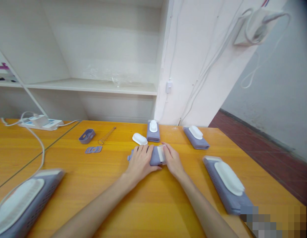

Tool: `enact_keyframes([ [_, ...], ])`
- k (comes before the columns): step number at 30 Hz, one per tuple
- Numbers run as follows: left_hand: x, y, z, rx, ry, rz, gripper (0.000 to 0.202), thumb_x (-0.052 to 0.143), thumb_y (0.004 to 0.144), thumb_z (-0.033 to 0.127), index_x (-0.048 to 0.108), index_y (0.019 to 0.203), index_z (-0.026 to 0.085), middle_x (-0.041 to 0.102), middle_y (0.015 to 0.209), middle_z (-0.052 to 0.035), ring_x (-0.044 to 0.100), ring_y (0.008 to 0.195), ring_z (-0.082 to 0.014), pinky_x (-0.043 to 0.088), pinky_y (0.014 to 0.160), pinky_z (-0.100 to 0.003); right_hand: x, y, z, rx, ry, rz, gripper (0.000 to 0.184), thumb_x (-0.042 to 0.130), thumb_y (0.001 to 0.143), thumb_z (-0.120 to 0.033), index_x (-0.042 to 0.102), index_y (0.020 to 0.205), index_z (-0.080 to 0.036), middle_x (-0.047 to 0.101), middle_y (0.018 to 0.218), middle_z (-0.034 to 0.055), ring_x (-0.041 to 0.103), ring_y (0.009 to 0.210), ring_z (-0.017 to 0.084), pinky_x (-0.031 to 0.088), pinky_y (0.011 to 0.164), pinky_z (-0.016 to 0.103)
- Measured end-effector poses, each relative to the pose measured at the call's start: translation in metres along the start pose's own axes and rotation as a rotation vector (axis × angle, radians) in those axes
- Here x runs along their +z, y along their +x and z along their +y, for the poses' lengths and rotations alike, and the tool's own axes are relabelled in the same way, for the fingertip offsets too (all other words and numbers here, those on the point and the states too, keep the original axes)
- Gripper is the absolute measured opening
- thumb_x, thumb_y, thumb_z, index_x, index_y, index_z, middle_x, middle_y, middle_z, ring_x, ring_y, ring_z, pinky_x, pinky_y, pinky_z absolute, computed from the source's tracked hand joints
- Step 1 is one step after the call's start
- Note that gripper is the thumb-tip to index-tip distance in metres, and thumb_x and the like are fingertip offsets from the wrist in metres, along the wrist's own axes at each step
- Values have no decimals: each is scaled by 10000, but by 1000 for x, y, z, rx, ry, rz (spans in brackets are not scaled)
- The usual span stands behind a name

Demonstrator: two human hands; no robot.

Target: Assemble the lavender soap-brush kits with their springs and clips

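Observation:
On the wooden table, both my hands are closed on one grey-purple plastic device (pixel 155 158) with a whitish end. My left hand (pixel 141 162) wraps over its left part from above, and a small knob sticks out beyond my fingers. My right hand (pixel 172 160) grips the whitish right end; the fingertips there are partly hidden. Just beyond my left fingers lies a loose white oval cover (pixel 140 138). Behind it, close to the device, is a grey-purple box (pixel 153 132) with a white ribbed oval piece on top.
More grey-purple boxes with white oval tops lie at right (pixel 196 137), nearer right (pixel 227 185) and front left (pixel 27 201). A hollow purple shell (pixel 86 136), flat purple plate (pixel 93 149) and thin coiled chain (pixel 107 136) lie left. A power strip (pixel 42 123) trails a white cable.

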State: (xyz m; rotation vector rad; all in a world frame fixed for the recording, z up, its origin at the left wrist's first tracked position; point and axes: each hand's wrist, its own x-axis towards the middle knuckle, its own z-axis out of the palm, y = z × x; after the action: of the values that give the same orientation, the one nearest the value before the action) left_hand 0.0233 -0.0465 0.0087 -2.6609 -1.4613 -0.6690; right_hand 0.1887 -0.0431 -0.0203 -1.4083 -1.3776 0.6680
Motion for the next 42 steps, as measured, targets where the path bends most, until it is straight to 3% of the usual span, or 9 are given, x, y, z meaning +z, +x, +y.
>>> enact_keyframes([
  [2,-2,1,0,29,-7,42,780,700,598,596,455,1214,187,562,1122,-119,508,1031,-304,377,875,-407,6,-5,-7,-1,4,-28,414,334,911,-461,577,1100,-184,660,973,64,599,880,204,446,800,321],
  [9,-1,-1,1,48,-22,132,810,616,656,649,425,1258,141,540,1149,-143,485,1040,-311,360,889,-430,13,-9,-14,22,59,90,384,294,926,-453,575,982,-197,649,921,38,587,820,180,443,727,277],
  [13,-3,-1,-2,108,-22,96,783,627,655,636,448,1240,147,551,1114,-138,495,1021,-310,373,865,-428,10,-10,-14,-39,-12,21,374,328,921,-443,543,1113,-205,638,1026,50,585,878,184,435,775,287],
  [19,0,-2,-5,175,-36,115,750,638,678,585,437,1250,144,549,1129,-151,489,1049,-319,366,883,-442,15,-14,-13,-65,-27,-13,389,276,938,-427,524,1135,-201,625,1069,64,577,956,187,421,840,299],
  [26,8,-3,-3,138,-62,98,722,664,681,525,429,1251,150,541,1157,-143,483,1062,-316,372,896,-438,14,-16,-17,-6,-326,-33,438,208,947,-408,515,1181,-200,648,1050,96,588,937,229,406,813,345],
  [31,8,8,-5,171,-170,-34,764,692,569,640,506,1149,180,595,1050,-109,535,978,-295,409,865,-421,12,-12,-10,11,-604,76,387,298,922,-339,632,1041,-182,645,1048,115,529,1020,274,359,857,391],
  [35,2,28,-25,171,-288,-32,659,631,667,618,507,1162,203,579,1092,-95,533,1022,-260,418,890,-386,7,-8,-3,-14,-606,144,321,403,886,-334,650,1037,-196,612,1030,121,538,981,251,377,816,356],
  [38,-1,46,-56,43,-253,3,420,500,838,379,474,1218,201,546,1177,-93,486,1130,-222,360,978,-376,6,-8,3,-36,-564,159,294,420,881,-342,664,980,-210,606,978,114,546,942,251,378,781,359],
  [42,4,59,-100,-37,-174,-131,512,599,658,156,530,1162,212,463,1325,-116,401,1243,-295,299,1014,-460,7,-8,6,-62,-500,178,298,402,892,-359,660,920,-213,612,927,99,551,889,242,376,731,351],
])
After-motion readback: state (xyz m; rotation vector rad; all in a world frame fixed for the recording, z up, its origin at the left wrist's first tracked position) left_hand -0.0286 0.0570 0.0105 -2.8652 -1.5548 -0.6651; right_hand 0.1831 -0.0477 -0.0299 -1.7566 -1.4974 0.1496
